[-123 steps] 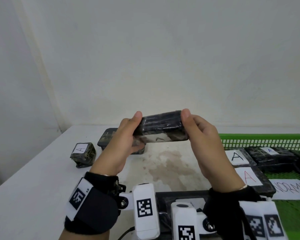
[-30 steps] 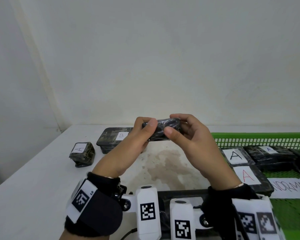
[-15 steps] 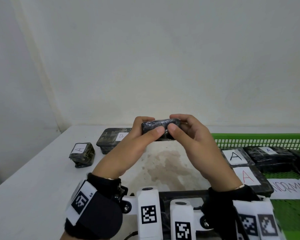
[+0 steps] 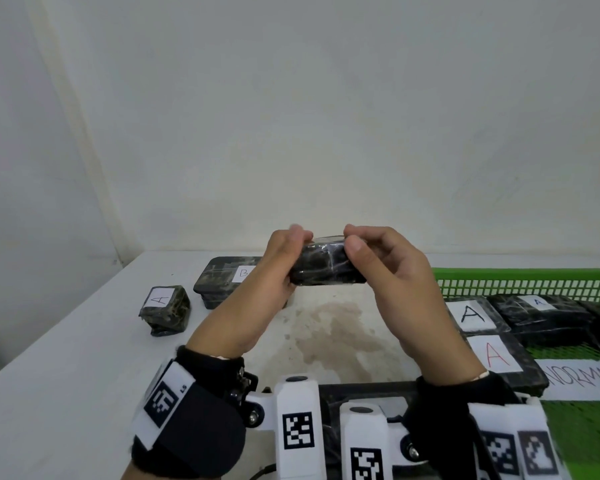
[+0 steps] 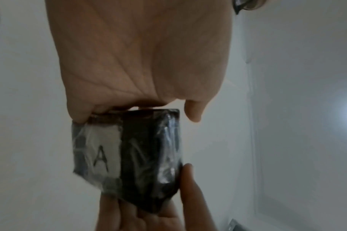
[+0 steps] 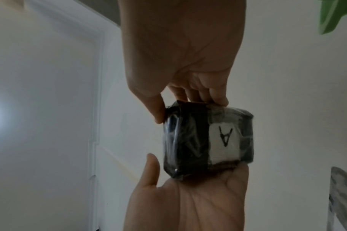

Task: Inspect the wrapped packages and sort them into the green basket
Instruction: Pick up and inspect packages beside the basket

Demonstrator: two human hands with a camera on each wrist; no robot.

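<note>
Wrapped package [image 4: 326, 268] held up in mid-air above the worktop [image 4: 84, 358], ahead of the chest, dark film-wrapped block with a white label marked A [image 6: 225, 141] on the underside face. Left hand [image 4: 257, 299] gripping one end, right hand [image 4: 392, 282] gripping the other, thumbs on the near face, fingers curled over the top edge. Judged: inspection of this piece under way, not yet sorted.

Green basket [image 4: 520, 273] to the right, on the worktop. Inside it: package with black A [image 4: 473, 315], package with red A [image 4: 497, 355], another with a small blue A [image 4: 537, 308], plus a paper sign reading NORMAL [image 4: 582, 379]. At least three already placed, as far as shown.

Left on the worktop: small package marked A [image 4: 165, 308] and long package marked B [image 4: 227, 280], both well apart from the basket. Judged: roughly midway, held piece plus two outstanding.
</note>
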